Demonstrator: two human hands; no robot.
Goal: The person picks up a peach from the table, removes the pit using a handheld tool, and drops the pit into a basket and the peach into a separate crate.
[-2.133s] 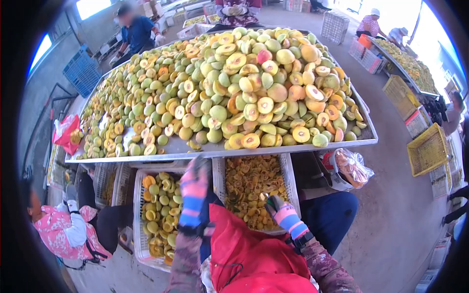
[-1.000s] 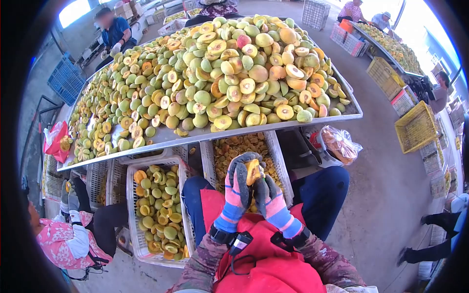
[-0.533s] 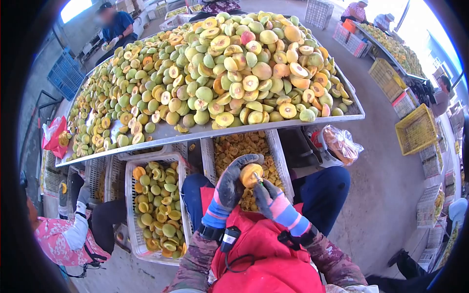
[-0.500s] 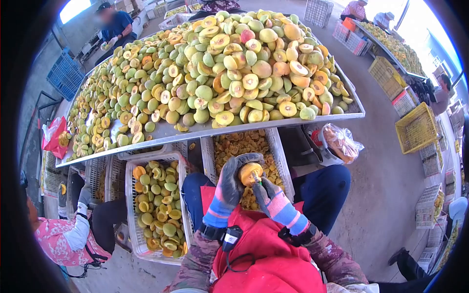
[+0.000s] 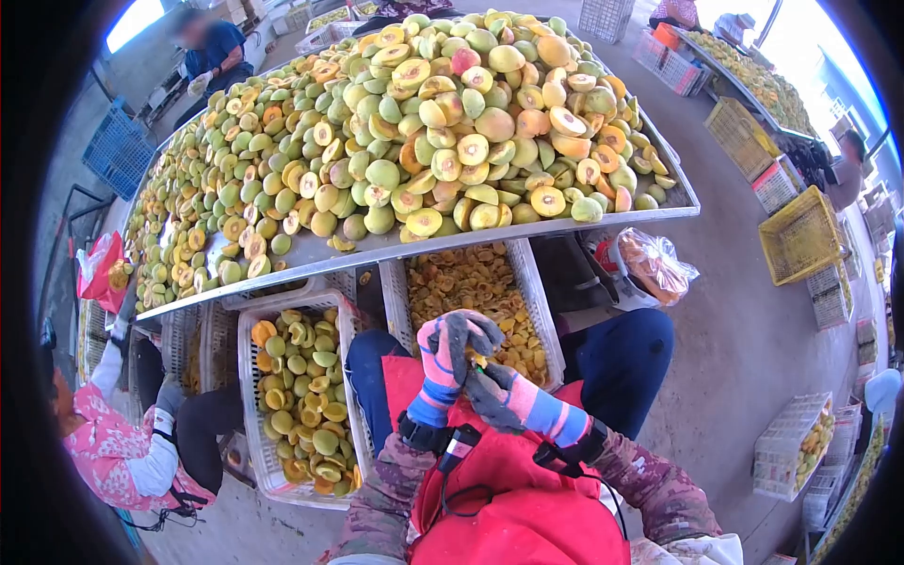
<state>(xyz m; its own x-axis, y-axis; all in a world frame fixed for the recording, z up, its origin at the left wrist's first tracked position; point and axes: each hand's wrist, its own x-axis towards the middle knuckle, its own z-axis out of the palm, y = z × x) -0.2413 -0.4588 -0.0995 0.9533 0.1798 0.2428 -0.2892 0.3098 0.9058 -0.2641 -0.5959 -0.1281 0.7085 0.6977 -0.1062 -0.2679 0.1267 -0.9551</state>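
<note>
My left hand [image 5: 452, 341], in a grey-palmed pink and blue glove, curls around a yellow-orange peach half [image 5: 478, 360] that is mostly hidden by the fingers. Pressed close against it, my right hand [image 5: 499, 397] is closed on a small pitting tool; only a bit of green [image 5: 478, 371] shows, and its tip is hidden. Both hands are above my red apron [image 5: 499, 480]. Just beyond them, a white crate [image 5: 546, 311] contains many pitted yellow peach pieces [image 5: 461, 282].
A metal-edged table [image 5: 395, 256] ahead carries a big heap of halved peaches [image 5: 414, 141]. Left of my knee stands a crate [image 5: 247, 395] of green-yellow halves. A co-worker in pink [image 5: 113, 443] sits at left. A plastic bag [image 5: 654, 264] rests beyond my right knee.
My left hand has turned over, its back now upward, covering the peach half that was in plain view. My right hand has shifted slightly left and down, its tool tip now hidden.
</note>
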